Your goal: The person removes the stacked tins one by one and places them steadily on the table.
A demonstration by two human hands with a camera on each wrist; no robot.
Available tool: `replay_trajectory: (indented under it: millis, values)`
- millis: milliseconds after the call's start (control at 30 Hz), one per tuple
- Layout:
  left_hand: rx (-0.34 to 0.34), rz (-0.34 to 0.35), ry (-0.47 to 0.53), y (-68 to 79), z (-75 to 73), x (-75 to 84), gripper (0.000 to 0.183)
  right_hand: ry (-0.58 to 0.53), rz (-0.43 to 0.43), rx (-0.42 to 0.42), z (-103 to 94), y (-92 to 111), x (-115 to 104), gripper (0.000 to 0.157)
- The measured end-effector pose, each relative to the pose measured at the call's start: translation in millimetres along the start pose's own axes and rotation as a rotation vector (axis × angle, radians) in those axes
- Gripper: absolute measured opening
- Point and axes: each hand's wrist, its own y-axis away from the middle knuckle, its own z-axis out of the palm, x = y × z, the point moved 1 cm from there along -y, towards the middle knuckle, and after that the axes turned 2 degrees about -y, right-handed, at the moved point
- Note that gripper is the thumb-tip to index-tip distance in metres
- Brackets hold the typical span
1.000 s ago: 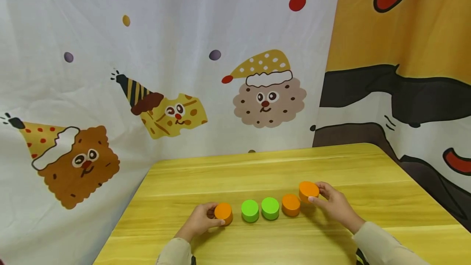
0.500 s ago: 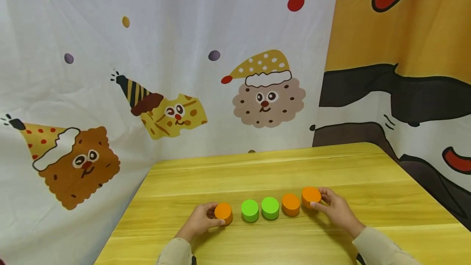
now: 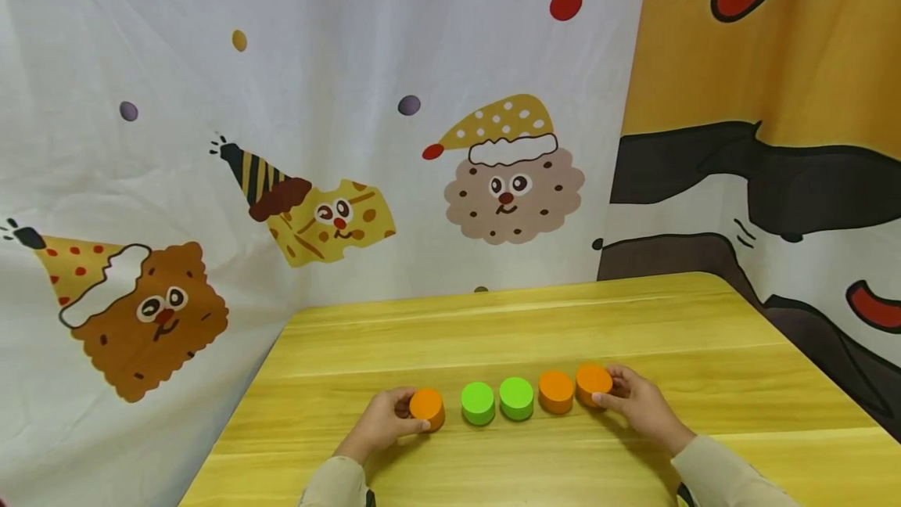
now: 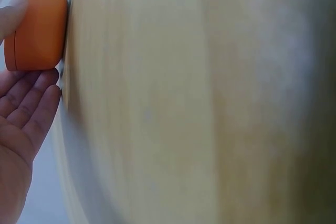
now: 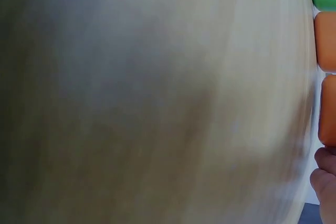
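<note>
Short, round orange and green cylinders form a row in the head view. At its left end, my left hand (image 3: 383, 419) holds an orange cylinder (image 3: 426, 408) between thumb and fingers. In the left wrist view that cylinder (image 4: 42, 30) shows a thin seam near its top, with the thumb on it. My right hand (image 3: 644, 405) grips another orange cylinder (image 3: 594, 383) at the right end, thumb in front, fingers behind. Close on its left is a third orange cylinder (image 3: 556, 391). Between are two green cylinders (image 3: 478, 402), set near each other.
The wooden table (image 3: 394, 343) has light yellow grain and a rounded far corner. Behind it hangs a white curtain (image 3: 338, 61) printed with cartoon biscuits and cheese. A gap separates the left orange cylinder from the nearest green one.
My right hand has brought its orange cylinder toward me and down, to the row's right end beside the other orange one. The left hand and its cylinder stay where they were.
</note>
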Motion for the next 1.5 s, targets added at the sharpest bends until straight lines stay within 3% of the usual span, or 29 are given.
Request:
replay_trajectory:
  millis: [733,967,1500]
  values:
    - [0.002,0.001,-0.004,-0.7,2.7,-1.0,0.063,-0.058,0.04,-0.022,2.4,3.2,2.1,0.061]
    - [-0.003,0.028,0.015,-1.6,6.0,6.1,0.06,-0.061,0.045,-0.029,2.8,3.9,1.2,0.061]
    - [-0.026,0.013,0.019,-6.4,14.8,11.8,0.058,-0.07,0.046,-0.021,3.6,4.5,3.2,0.062]
